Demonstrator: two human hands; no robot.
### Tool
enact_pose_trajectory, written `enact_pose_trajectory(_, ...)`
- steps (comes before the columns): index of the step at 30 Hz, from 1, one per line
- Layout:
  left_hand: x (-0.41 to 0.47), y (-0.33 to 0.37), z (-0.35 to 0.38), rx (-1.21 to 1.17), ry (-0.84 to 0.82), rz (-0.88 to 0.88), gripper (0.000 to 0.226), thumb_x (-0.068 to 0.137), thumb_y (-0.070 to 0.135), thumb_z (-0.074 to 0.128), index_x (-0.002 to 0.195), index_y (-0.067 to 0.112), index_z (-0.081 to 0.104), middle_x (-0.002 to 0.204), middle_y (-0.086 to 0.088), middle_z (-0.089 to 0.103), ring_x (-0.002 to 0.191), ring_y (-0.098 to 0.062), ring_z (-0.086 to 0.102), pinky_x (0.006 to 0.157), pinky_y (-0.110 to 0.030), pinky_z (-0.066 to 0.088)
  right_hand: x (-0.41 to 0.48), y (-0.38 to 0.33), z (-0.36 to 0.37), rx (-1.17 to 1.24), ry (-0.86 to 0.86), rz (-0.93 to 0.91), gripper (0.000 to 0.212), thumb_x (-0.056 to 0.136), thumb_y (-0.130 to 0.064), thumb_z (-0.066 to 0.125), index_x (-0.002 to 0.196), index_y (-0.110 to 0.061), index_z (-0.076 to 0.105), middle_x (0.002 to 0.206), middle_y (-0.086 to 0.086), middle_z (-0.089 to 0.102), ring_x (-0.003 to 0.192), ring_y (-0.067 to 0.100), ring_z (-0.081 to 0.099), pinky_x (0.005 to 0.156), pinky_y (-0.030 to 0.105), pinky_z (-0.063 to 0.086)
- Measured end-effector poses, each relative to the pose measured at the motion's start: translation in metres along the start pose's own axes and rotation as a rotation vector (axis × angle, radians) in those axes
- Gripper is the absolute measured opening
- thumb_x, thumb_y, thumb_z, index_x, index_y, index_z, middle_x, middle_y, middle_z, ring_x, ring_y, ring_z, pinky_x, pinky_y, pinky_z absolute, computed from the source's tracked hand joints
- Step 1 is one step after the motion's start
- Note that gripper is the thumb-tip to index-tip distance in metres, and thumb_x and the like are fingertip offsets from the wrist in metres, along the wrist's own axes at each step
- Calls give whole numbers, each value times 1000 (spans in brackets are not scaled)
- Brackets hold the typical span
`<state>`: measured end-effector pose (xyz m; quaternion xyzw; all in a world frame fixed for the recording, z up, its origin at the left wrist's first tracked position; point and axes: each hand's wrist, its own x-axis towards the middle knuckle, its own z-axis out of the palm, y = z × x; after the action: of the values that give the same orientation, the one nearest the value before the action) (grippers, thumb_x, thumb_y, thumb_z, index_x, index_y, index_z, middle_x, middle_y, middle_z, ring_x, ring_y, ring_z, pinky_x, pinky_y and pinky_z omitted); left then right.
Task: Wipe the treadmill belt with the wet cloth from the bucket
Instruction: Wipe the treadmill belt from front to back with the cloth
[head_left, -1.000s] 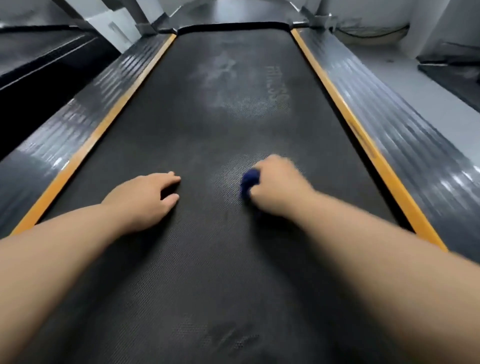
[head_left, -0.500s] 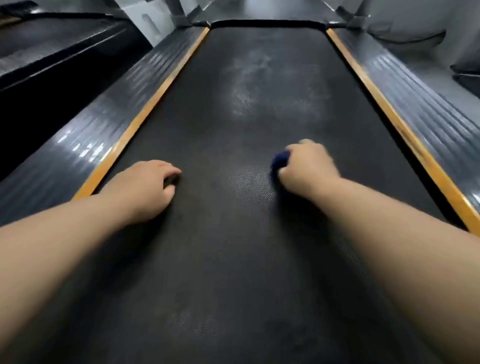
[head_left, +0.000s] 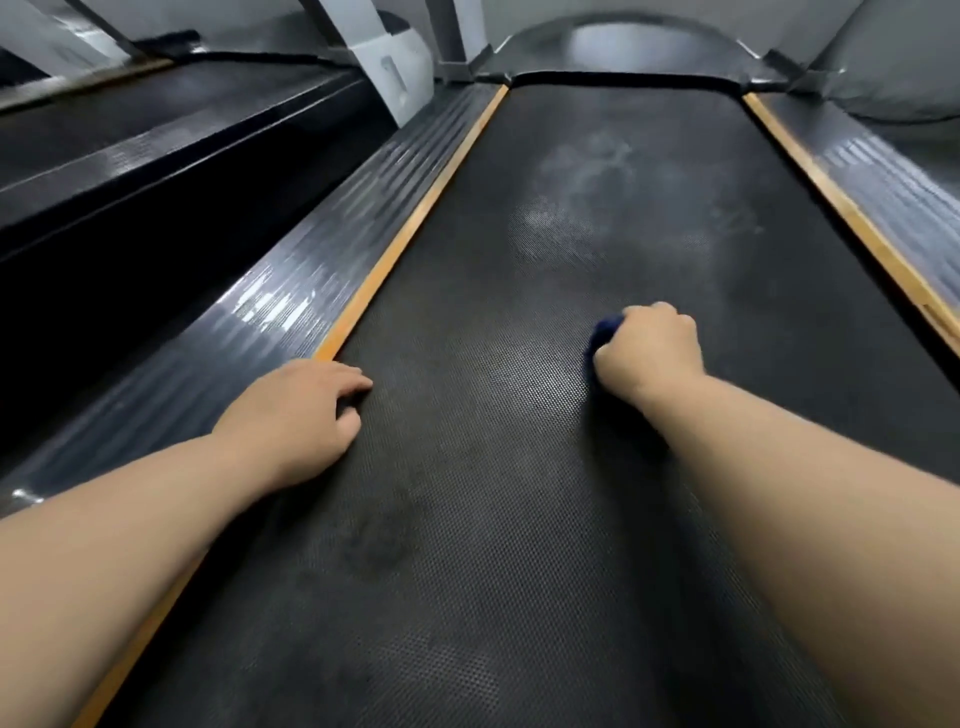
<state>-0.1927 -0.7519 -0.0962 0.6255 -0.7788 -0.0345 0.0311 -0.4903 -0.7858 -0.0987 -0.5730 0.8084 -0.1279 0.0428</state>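
Head view: the right hand is fisted round a dark blue cloth, which bulges out on the thumb side and is pressed down on the treadmill belt, right of the belt's midline and about halfway along it. The right forearm reaches straight forward over the belt. The left hand rests knuckles-up on the belt's left margin beside the orange edge strip, fingers loosely bent, holding nothing. Pale smears mark the belt's far half.
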Motion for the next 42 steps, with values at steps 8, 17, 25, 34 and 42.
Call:
enact_pose_trajectory(8, 4, -7, -3, -65, -61, 27, 43, 90, 22, 46, 132, 35, 52, 142, 18, 44, 131, -11, 38, 105, -33, 38, -49, -77, 26, 149, -238, -657, 32, 80, -26, 59, 112, -27, 64, 113, 1, 54, 112, 25, 48, 96, 37, 44)
enact_pose_trajectory(17, 3, -31, -6, -121, 100, 47, 35, 88, 16, 52, 120, 23, 63, 139, 8, 47, 130, -13, 37, 106, -26, 29, -43, -121, 34, 83, -127, -446, 33, 84, -24, 52, 114, -26, 63, 122, 5, 53, 116, 30, 46, 94, 34, 45)
enact_pose_trajectory(25, 0, -48, -4, -228, 175, 42, 28, 85, 14, 57, 110, 20, 67, 123, 6, 58, 116, -15, 50, 98, -24, 34, -28, -141, 37, 119, -222, -514, 37, 82, -35, 64, 118, -26, 61, 117, 3, 54, 114, 27, 50, 94, 38, 45)
enact_pose_trajectory(34, 0, -64, -1, -259, 272, -44, 13, 83, 26, 62, 93, 25, 70, 98, 10, 62, 93, -12, 56, 80, -24, 42, -64, -178, 50, 75, -281, -746, 33, 86, -27, 55, 118, -21, 58, 116, 3, 49, 114, 26, 43, 94, 40, 44)
enact_pose_trajectory(42, -21, -60, -9, -232, 194, -111, 26, 85, 19, 55, 106, 23, 70, 114, 3, 60, 108, -17, 51, 90, -31, 43, -91, -199, 44, 17, -269, -564, 36, 89, -29, 52, 122, -14, 54, 121, 9, 43, 115, 29, 40, 90, 38, 42)
